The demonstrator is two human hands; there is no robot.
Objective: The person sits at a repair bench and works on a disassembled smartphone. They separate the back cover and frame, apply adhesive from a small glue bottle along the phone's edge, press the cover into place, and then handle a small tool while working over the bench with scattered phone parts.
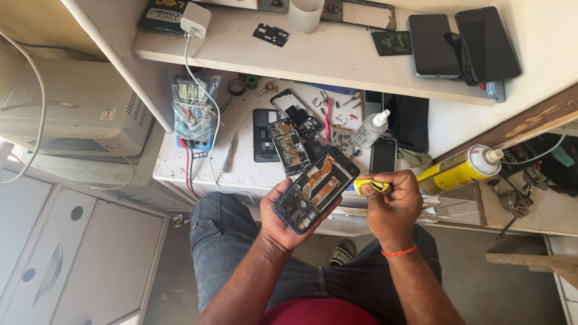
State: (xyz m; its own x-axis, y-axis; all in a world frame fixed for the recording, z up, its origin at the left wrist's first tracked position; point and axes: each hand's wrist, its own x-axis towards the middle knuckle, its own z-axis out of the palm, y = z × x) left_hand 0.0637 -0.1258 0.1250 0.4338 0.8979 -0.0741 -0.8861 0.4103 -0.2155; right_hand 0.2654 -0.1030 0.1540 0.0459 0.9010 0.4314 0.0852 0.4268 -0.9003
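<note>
- The left hand (283,219) cups an opened phone frame (316,189) from below, fingers curled round its lower edge, above the lap.
- The frame's long axis runs diagonally, lower-left to upper-right.
- The right hand (391,204) pinches a small yellow glue tube (368,186), its tip pointing left, just beside the frame's upper-right end.

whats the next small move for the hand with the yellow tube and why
Probably bring the yellow tube in the right hand across to the opened phone frame cradled in the left hand; its tip already points that way but sits apart from the frame's edge.
</note>
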